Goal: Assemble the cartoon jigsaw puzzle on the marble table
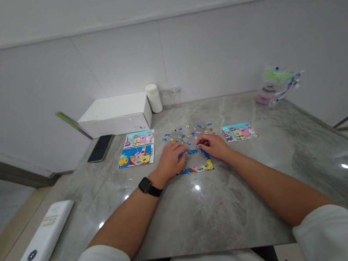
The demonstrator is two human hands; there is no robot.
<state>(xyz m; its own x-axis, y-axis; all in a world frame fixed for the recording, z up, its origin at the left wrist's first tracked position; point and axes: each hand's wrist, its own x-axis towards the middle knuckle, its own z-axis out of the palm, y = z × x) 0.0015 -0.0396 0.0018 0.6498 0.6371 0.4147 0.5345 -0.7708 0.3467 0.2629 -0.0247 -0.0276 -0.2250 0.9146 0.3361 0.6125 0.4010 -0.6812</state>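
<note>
Between our left hand (172, 159) and right hand (214, 146) we find a puzzle (195, 170), lying flat and partly built: a joined border around an open middle. Its near and right edges show blue, yellow and red; its far edge, between our fingertips, shows blue, and our left hand hides its left side. Just beyond our fingers we see loose pieces (188, 135), small, knobbed, blue, yellow and pink, scattered flat and mostly apart.
</note>
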